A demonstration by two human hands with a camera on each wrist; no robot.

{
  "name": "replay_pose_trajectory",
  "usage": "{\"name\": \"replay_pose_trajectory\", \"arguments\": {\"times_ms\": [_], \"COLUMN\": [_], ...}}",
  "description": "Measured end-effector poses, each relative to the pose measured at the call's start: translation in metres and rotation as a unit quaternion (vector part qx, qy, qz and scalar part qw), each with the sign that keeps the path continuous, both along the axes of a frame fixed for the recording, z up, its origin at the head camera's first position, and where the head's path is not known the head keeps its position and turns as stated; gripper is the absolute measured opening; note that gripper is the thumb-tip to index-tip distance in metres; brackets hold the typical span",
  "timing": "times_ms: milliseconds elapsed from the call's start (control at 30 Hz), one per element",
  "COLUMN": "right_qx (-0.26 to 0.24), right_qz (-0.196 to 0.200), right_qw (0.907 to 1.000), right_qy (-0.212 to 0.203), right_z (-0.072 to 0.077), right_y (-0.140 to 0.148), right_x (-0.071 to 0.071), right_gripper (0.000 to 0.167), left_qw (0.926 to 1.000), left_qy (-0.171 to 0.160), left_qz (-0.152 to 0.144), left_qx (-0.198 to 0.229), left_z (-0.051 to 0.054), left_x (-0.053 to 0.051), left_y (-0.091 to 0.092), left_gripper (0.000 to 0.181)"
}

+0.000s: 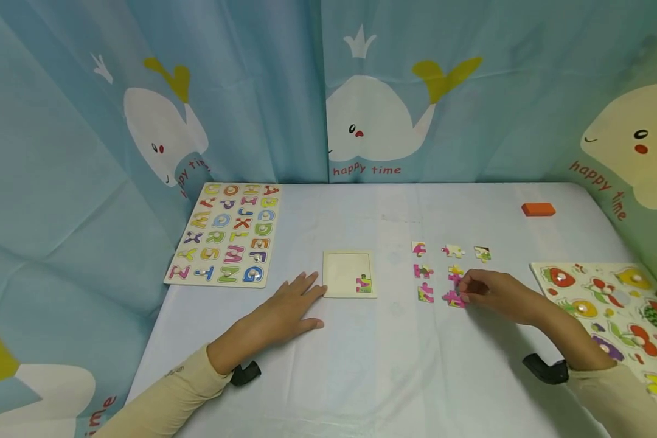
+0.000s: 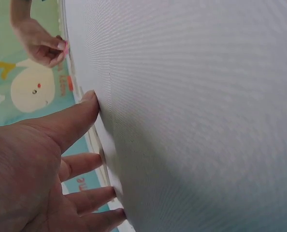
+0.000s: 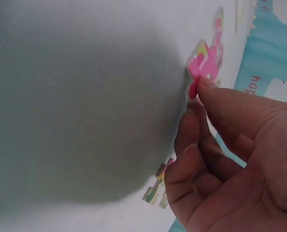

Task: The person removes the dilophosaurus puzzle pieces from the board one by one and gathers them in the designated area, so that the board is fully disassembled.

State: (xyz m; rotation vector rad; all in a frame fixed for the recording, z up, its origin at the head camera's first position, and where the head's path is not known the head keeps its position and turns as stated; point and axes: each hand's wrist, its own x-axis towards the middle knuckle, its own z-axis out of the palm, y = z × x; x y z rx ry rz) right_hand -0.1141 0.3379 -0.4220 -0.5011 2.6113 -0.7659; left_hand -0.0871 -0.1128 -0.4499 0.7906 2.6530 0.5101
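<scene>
My right hand [image 1: 500,296] pinches a pink jigsaw piece [image 3: 202,63] between thumb and fingertips; in the left wrist view a bit of pink shows at those fingers. Several loose jigsaw pieces lie just left of that hand, among them a pink-and-green piece [image 1: 425,293] and a mostly white one [image 1: 453,250]. A square puzzle tray [image 1: 339,267] lies near the middle of the table, with one pink-and-green piece [image 1: 364,284] in its lower right corner. Fingers spread, my left hand [image 1: 287,311] rests on the table, its index fingertip at the tray's lower left corner.
An alphabet board [image 1: 227,234] lies at the back left of the white table [image 1: 328,365]. To the right is a fruit board [image 1: 580,280], partly behind my right forearm. An orange block [image 1: 538,209] sits at the back right. Curtains with whales [image 1: 372,115] surround the table.
</scene>
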Motion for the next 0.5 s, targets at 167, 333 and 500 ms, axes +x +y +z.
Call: {"name": "replay_pose_trajectory", "arguments": {"times_ms": [167, 333, 500], "right_qx": [0.037, 0.062, 0.063], "right_qz": [-0.002, -0.003, -0.002], "right_qw": [0.9992, 0.9973, 0.9962], "right_qy": [0.018, 0.039, 0.06], "right_z": [-0.007, -0.005, 0.003], "right_y": [-0.003, -0.009, -0.024], "right_x": [-0.002, -0.001, -0.003], "right_gripper": [0.01, 0.012, 0.016], "left_qw": [1.0, 1.0, 1.0], "left_qy": [0.001, -0.004, -0.005], "left_qz": [-0.001, 0.002, 0.003], "left_qx": [-0.001, -0.001, -0.002], "left_z": [-0.002, -0.001, 0.001], "left_x": [0.0, 0.0, 0.0], "left_y": [0.0, 0.0, 0.0], "left_gripper": [0.068, 0.068, 0.069]}}
